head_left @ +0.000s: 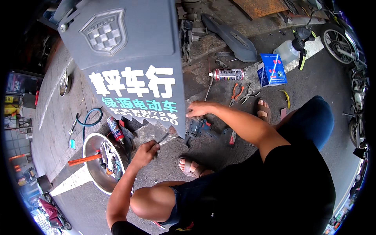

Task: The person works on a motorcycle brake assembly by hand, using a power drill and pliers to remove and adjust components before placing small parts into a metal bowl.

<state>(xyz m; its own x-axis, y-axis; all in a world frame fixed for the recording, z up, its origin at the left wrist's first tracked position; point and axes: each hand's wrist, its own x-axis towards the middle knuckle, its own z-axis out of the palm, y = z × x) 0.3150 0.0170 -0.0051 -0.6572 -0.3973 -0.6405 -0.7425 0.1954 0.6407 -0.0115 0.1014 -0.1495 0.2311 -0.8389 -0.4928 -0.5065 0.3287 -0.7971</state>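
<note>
A large grey mud flap with a shield emblem and white and green lettering hangs in front of me; its lower edge is jagged. My left hand is closed round a slim metal tool, whose shaft points up toward that lower edge. Its exact kind is unclear. At the flap's right edge, my right hand has its fingers bent against the plastic, the fingertips partly hidden. Just below that hand a dark blue and black cordless drill lies on the ground.
A steel basin of tools, with an orange-handled hammer across it, stands left beside a spray can. To the right lie orange pliers, another spray can, a blue box, a pump sprayer and a grey panel.
</note>
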